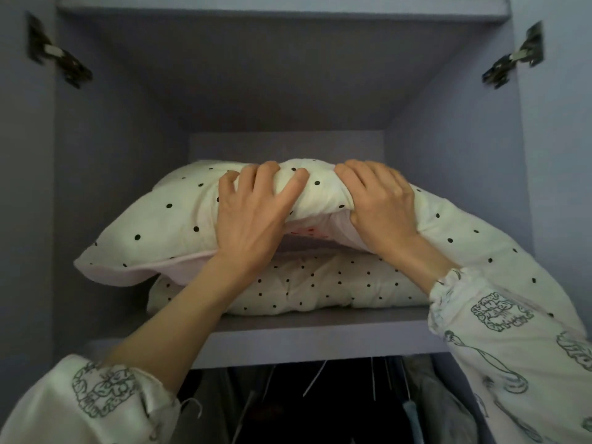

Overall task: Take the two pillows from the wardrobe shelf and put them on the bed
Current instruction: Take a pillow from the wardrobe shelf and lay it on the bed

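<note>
Both hands are gripping the top pillow on the wardrobe shelf.

The left hand point(253, 216) and right hand point(381, 206) are closing tight around the top pillow point(153, 225), bunching its front edge; it is lying on the lower pillow point(320, 290), resting on the shelf point(288, 341).

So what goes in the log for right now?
step: lifting top pillow | left hand: gripping | right hand: gripping | bottom pillow: on shelf

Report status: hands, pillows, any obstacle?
Left hand and right hand both grip top pillow, front edge bunched. Bottom pillow lies on shelf. Nothing in the way.
</note>
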